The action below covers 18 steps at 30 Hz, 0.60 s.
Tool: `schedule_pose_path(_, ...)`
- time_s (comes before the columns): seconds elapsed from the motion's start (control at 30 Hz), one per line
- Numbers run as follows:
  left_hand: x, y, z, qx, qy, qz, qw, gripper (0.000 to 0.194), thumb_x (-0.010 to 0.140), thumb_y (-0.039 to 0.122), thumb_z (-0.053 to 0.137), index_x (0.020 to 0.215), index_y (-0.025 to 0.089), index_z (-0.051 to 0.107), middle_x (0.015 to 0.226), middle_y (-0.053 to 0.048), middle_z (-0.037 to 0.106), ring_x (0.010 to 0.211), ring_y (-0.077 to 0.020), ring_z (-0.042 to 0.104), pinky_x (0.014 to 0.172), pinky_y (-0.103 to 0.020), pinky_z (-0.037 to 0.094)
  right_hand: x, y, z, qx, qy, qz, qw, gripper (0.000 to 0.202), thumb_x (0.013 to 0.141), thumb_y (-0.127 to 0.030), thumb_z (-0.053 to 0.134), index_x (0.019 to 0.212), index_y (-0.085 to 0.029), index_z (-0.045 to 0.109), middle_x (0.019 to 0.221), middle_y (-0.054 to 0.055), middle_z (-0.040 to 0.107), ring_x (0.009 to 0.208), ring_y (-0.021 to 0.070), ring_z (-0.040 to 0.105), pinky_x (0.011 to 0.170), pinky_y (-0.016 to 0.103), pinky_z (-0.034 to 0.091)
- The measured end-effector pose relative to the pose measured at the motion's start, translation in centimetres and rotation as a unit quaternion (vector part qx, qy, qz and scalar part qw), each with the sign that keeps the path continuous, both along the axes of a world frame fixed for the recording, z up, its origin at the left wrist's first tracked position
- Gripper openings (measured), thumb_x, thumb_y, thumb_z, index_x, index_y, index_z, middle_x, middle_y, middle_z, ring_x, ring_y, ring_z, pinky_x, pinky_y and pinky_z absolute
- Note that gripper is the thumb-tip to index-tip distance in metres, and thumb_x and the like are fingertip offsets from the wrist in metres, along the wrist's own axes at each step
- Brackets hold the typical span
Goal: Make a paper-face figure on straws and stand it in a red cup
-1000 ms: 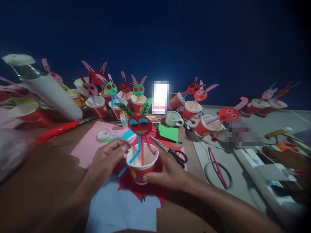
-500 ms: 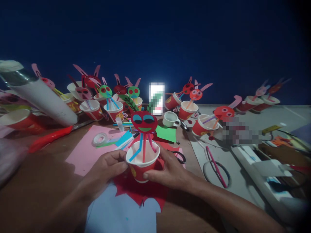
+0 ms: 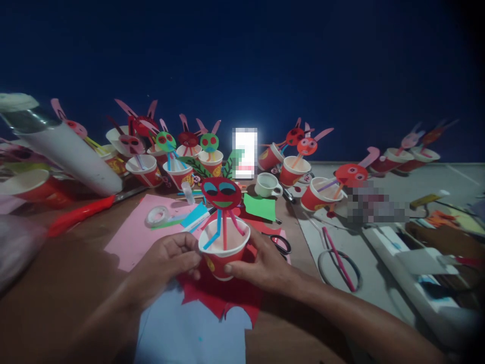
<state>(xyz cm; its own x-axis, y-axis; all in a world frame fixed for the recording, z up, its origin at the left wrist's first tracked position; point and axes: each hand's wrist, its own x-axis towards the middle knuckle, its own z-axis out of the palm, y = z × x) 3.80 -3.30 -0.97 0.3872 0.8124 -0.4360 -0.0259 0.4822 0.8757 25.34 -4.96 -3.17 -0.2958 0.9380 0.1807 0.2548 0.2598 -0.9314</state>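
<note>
Since the frame 1.0 s ago, the left hand (image 3: 170, 260) has moved down onto the left side of the cup (image 3: 216, 265); the blue straw (image 3: 219, 227) end, then outside the rim, now lies within it. Left thumb and fingers are clamped on the left edge. Right hand (image 3: 267, 265): thumb across the front, other fingers mostly hidden behind; grip clamped on the cup.

Clearance: brown table (image 3: 56, 303) surface extends left of the left forearm; the table's right edge runs beyond the scissors (image 3: 281, 244), which lie near the right hand.

Appearance: red cup, white rim, three straws, red paper head (image 3: 222, 184) with blue-and-black eyes, green mouth and two leaf-patterned green ears (image 3: 232, 166).

Position: between both hands, above the red paper (image 3: 206, 297); contact cannot be determined.

Orientation: long axis near upright, opening upward, head facing the wearer, ears spread upward.
</note>
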Motion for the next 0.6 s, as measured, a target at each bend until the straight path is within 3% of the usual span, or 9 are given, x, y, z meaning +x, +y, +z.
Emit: schedule_pose_path(0.6,-0.23,-0.06,-0.39,-0.025,-0.038,0.048,0.998,0.025,0.063,0.023,0.080,0.083,0.017,0.067,0.062,0.003,0.065,0.056,-0.0124,0.065,0.055,-0.018,0.047,0.22,0.12,0.17,-0.024,0.023,-0.010,0.999,0.064,0.069,-0.028,0.074,0.127,-0.023,0.047,0.123,0.007,0.059,0.107,0.0241,0.059,0.092,0.038,0.047)
